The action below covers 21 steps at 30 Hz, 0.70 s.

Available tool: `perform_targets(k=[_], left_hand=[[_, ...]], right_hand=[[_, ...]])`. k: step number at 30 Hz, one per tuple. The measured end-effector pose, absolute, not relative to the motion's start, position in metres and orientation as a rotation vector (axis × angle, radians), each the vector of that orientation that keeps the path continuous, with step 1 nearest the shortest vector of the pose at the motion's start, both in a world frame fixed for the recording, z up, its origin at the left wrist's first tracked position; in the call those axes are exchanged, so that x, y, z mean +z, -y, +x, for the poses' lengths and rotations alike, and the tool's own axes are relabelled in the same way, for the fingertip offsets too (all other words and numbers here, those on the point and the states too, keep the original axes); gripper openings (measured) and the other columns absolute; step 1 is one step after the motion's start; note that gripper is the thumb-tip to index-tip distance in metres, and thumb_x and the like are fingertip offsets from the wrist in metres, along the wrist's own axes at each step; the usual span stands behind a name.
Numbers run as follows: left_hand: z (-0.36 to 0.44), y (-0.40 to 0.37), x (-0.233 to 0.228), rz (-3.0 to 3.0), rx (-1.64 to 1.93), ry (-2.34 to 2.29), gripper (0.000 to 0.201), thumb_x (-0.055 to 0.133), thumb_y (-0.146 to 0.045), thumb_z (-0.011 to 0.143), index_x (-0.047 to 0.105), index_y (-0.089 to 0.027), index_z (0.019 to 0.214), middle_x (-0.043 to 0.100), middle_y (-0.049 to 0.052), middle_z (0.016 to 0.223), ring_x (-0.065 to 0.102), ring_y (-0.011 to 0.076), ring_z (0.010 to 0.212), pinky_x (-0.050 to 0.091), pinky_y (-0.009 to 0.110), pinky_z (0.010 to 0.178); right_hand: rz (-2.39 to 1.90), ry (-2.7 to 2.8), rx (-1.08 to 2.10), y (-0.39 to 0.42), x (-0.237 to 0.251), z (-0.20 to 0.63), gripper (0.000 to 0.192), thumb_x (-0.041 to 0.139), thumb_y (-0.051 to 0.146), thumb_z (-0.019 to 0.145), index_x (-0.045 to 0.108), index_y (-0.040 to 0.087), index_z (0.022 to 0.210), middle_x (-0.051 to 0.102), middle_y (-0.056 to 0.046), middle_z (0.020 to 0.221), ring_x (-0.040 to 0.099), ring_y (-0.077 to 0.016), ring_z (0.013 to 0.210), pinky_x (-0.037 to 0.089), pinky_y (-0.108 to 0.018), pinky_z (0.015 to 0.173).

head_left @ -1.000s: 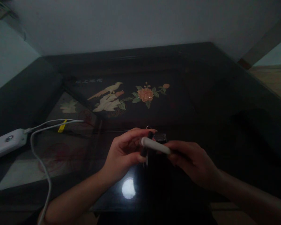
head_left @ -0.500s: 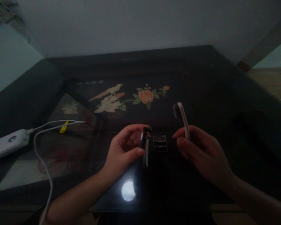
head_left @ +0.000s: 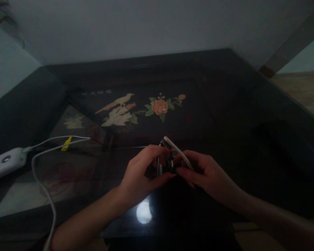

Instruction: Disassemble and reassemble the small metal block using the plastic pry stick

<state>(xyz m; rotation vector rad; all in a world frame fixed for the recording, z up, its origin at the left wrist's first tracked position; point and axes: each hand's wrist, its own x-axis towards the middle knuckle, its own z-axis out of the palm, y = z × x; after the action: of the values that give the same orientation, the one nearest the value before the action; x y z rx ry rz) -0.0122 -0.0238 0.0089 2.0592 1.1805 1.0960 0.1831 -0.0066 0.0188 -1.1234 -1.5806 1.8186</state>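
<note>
My left hand (head_left: 140, 172) is closed on a small dark piece (head_left: 172, 164) with a pale edge, pinched between thumb and fingers. My right hand (head_left: 211, 174) grips a white curved strip (head_left: 178, 150), which slants up to the left across the fingertips of both hands. Both hands meet just above the dark tabletop, their fingertips nearly touching around the small piece. What exactly these parts are is hard to make out in the dim light, and fingers cover much of them. The small clear-and-black item seen earlier on the table is now behind my hands.
The glossy dark table (head_left: 225, 104) carries a bird-and-flower picture (head_left: 120, 111). To the left lies a white device (head_left: 9, 162) with a white cable (head_left: 45, 190) bearing a yellow tag (head_left: 66, 143). A dark shape (head_left: 288, 150), hard to make out, is at the right.
My hands have come together from apart. The right hand moved left with the white strip, which now leans over the piece in my left hand. The view shifted slightly.
</note>
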Motion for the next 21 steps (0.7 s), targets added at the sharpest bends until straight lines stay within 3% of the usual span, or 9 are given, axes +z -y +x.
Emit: perform_targets(k=[6,15,21], left_hand=[[-0.0115,0.0237,0.0077,2.103,1.065,-1.206,0.036,0.074,-0.021,0.075,0.058,-0.022,0.107,0.063,-0.002,0.080,0.060,0.0130,0.067,0.048,0.021,0.059],[-0.0131,0.0239,0.0009,2.260,1.125,-1.094,0.045,0.072,-0.015,0.076,0.057,-0.023,0.118,0.070,0.007,0.106,0.068,0.0211,0.094,0.055,0.029,0.080],[-0.0119,0.0247,-0.0006,2.314,1.107,-1.106,0.039,0.068,-0.015,0.080,0.055,-0.020,0.117,0.070,0.007,0.105,0.068,0.0192,0.094,0.055,0.028,0.080]], right_hand=[[-1.138,1.610,1.830,0.0077,0.0176,0.1838,0.024,0.062,0.040,0.081,0.061,0.016,0.087,0.048,0.005,0.060,0.042,-0.0085,0.051,0.033,-0.019,0.045],[-1.153,1.694,1.702,0.0088,0.0163,0.1826,0.017,0.067,0.031,0.078,0.059,0.016,0.079,0.052,0.003,0.068,0.044,-0.0102,0.060,0.037,-0.021,0.054],[-1.163,1.739,1.617,0.0102,0.0169,0.1817,0.012,0.062,0.028,0.081,0.058,0.017,0.077,0.050,0.004,0.066,0.042,-0.0098,0.059,0.034,-0.020,0.052]])
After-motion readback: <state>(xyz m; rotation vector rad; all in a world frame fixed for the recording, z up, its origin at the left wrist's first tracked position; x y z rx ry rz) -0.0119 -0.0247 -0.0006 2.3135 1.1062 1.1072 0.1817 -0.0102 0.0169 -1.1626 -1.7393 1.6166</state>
